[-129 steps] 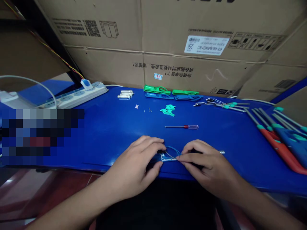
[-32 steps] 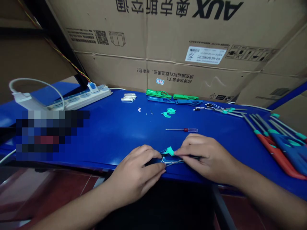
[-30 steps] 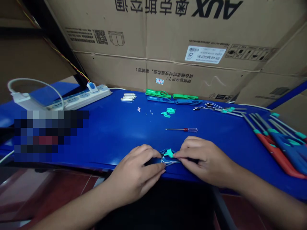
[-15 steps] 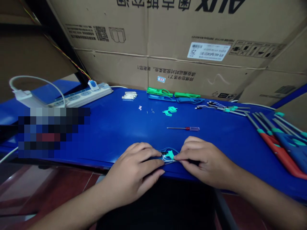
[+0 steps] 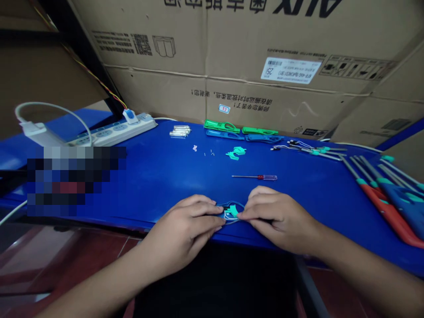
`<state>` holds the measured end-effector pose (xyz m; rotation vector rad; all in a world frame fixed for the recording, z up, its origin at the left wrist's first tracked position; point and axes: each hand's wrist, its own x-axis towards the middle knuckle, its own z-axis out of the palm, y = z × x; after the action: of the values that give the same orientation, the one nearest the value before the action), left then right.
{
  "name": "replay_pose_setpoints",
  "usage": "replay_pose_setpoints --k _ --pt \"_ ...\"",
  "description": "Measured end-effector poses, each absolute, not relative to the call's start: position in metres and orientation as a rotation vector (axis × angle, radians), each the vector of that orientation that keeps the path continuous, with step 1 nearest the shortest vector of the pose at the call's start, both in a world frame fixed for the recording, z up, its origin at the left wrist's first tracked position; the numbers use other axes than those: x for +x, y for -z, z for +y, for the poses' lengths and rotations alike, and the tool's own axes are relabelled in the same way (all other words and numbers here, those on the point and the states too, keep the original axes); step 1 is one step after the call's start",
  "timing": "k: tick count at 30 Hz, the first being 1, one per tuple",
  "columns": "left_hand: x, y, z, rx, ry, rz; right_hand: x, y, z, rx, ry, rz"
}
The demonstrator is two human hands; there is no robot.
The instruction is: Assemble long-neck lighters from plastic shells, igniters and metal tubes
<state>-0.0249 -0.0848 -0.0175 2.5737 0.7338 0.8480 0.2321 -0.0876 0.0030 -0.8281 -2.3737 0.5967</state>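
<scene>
we have a teal piece [image 5: 233, 211] lying over a blue shell [image 5: 231, 203] near the front edge of the table [image 5: 155, 176], white wires [image 5: 229, 218] beside it. our right hand [image 5: 278, 216] pinches the piece's edge; our left hand [image 5: 188, 227], fingers close together, holds the shell's left end. beyond lies a screwdriver [image 5: 261, 177], then loose teal parts [image 5: 239, 150], with green cases [image 5: 221, 127] near the cardboard [image 5: 165, 90].

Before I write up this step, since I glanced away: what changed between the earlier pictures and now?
The right hand has taken hold of a turquoise piece, now over the blue shell between the hands; the turquoise cluster farther back looks smaller. The left hand still holds the shell's left end, and the screwdriver lies where it was.
</scene>
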Motion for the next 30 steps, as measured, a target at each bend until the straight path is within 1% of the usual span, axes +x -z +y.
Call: replay_pose_setpoints --k 5,11,17,21,24,30 --pt "-0.026 0.015 -0.085 2.552 -0.842 0.734 0.23 -0.002 -0.09 -0.814 -0.563 -2.412" --pt "-0.025 0.012 -0.084 2.511 -0.762 0.752 0.225 -0.02 -0.082 -0.965 -0.753 -2.491" --pt "-0.029 0.011 -0.088 2.626 -0.62 0.804 0.211 -0.032 -0.076 -1.456 -0.716 -2.45" --pt "-0.029 0.007 -0.086 2.579 -0.595 0.789 0.203 -0.046 -0.065 -1.545 -0.869 -2.592" --pt "-0.026 0.003 -0.08 2.513 -0.585 0.88 0.199 -0.053 -0.055 -1.593 -0.945 -2.693" --pt "-0.018 0.002 -0.07 2.485 -0.487 0.919 0.196 -0.054 -0.043 -1.685 -1.07 -2.733"
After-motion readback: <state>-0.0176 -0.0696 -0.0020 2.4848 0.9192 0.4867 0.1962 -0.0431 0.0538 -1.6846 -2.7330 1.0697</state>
